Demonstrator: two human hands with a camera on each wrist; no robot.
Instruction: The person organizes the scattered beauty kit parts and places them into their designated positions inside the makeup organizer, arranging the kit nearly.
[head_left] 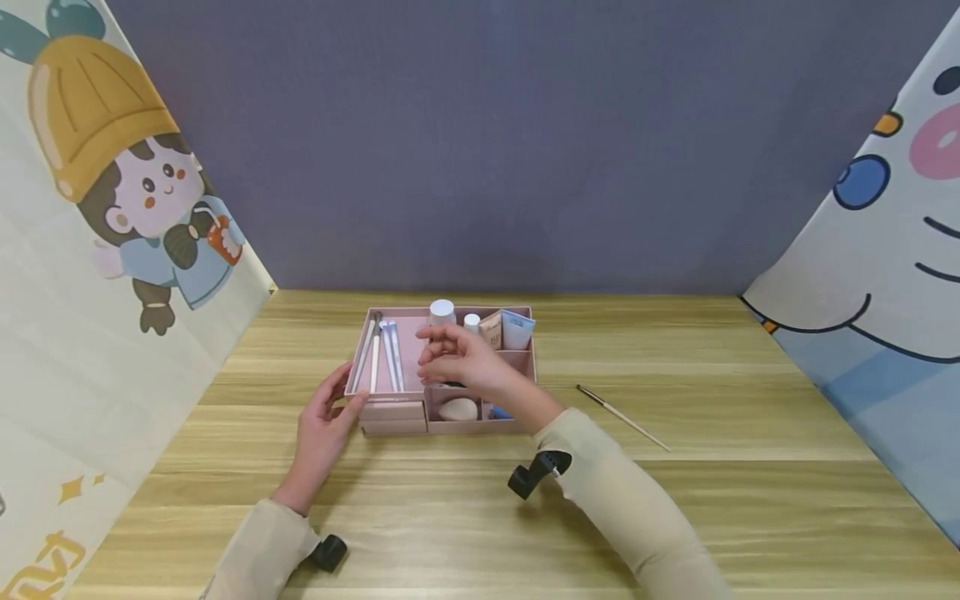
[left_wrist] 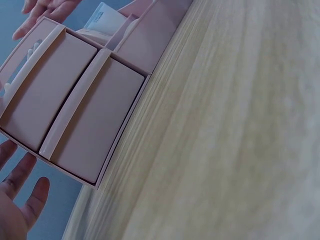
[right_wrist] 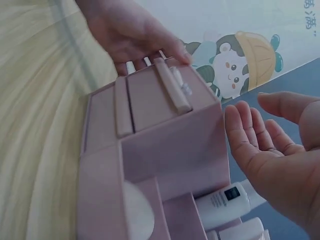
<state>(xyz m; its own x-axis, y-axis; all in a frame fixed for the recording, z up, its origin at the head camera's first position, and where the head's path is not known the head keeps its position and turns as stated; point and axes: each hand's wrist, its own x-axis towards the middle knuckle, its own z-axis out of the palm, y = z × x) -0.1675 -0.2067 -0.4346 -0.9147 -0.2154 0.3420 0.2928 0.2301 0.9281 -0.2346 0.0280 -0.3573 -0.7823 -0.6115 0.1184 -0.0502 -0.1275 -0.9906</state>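
Note:
A pink cosmetics organizer (head_left: 453,427) with two drawers (left_wrist: 95,120) stands on the table. Several slim brushes (head_left: 376,358) lie in its upper left tray. My left hand (head_left: 322,421) is at the organizer's left side, thumb touching the front left corner and fingers extended along the wall. Over the middle of the organizer hovers my right hand (head_left: 468,362), fingers loosely bent and holding nothing, as the right wrist view (right_wrist: 270,145) also shows. It partly hides the compartments. A white-capped bottle (head_left: 442,311), a beige tube (head_left: 491,331) and a light blue tube (head_left: 517,330) stand at the back.
To the right of the organizer, a makeup brush (head_left: 630,422) with a dark tip lies on the wooden table (head_left: 750,500). A pale rounded item (head_left: 458,409) sits in a front compartment. A grey-blue panel (head_left: 495,167) rises behind, with printed panels on both sides.

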